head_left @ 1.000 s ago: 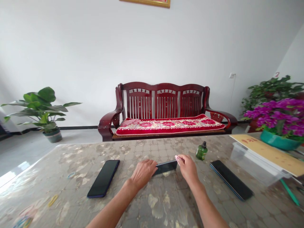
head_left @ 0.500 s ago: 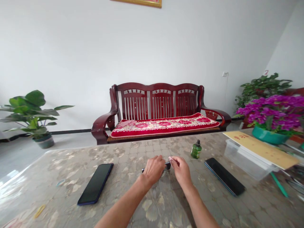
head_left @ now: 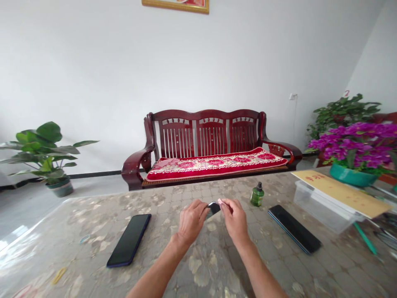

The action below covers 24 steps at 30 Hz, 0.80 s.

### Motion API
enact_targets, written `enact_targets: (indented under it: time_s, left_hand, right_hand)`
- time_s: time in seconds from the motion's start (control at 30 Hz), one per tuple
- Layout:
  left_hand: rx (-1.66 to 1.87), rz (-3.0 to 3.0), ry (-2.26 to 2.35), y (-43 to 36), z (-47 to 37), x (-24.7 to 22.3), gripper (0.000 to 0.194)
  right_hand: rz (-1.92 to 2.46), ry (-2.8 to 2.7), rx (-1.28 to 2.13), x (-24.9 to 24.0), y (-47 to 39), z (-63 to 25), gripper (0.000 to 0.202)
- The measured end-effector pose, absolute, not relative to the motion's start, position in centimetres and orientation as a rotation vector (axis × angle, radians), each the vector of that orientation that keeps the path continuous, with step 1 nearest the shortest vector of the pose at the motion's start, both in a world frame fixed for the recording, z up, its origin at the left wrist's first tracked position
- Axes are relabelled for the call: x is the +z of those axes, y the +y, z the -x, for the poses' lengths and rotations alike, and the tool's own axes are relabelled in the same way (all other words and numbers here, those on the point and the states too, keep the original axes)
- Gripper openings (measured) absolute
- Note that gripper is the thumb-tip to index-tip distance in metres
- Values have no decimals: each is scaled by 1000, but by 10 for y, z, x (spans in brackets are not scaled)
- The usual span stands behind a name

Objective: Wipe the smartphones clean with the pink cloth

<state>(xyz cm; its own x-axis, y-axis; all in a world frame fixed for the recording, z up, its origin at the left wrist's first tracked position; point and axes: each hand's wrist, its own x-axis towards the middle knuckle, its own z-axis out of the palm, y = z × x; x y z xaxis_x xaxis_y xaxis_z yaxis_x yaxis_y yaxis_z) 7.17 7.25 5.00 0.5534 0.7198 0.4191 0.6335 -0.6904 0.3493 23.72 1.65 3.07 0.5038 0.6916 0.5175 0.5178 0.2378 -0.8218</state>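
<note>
My left hand (head_left: 192,220) is closed on a flat, dark-edged thing (head_left: 214,209) with a shiny grey face, held just above the table. Fingers cover much of it, so its kind is unclear. At its right end is my right hand (head_left: 235,217), thumb and fingers pinched on a small pale pink piece (head_left: 220,201) that looks like cloth or tissue. Whether the pink piece touches the dark-edged thing I cannot tell. A green bottle (head_left: 257,196) with a black top stands beyond my right hand. Dark phones lie on either side, one left (head_left: 129,240) and one right (head_left: 294,229).
The patterned table cover (head_left: 198,269) also bears a yellow band (head_left: 58,275), a clear plastic box (head_left: 322,209) under a tan envelope (head_left: 341,194), a green pen (head_left: 365,239) and purple flowers (head_left: 356,145). Behind are a wooden bench (head_left: 211,132) and a potted plant (head_left: 49,157).
My left hand has shifted slightly left and the dark-edged thing has tilted, showing more of its shiny face. My right hand keeps its pinch. The whole view has shifted a little.
</note>
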Motion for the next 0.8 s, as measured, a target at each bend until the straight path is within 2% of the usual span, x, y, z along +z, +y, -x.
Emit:
enact_targets:
  time_s: [0.2,0.3,0.37,0.47,0.63,0.8]
  left_hand:
    - [878,-2477,1209,75,-64,50,25]
    - [859,-2288,1335,84,-66,52,21]
    - [789,-2148,1400,90,-69,50,25]
    - [689,-2022,1427,97,-73,37,35]
    - [635,-1905,1455,104,-74,8,38]
    - [603,-1823,1482,107,-73,-13,36]
  right_hand:
    - [1506,-1070,323,19,20,-249,47]
    - [1430,-957,430,19,21,-251,50]
    - [1334,-870,489,21,22,-248,49]
    - [1248,-836,583,23,22,-239,47]
    - [1221,-936,703,8,21,-223,46]
    - [1331,-1075,609,-12,25,-217,46]
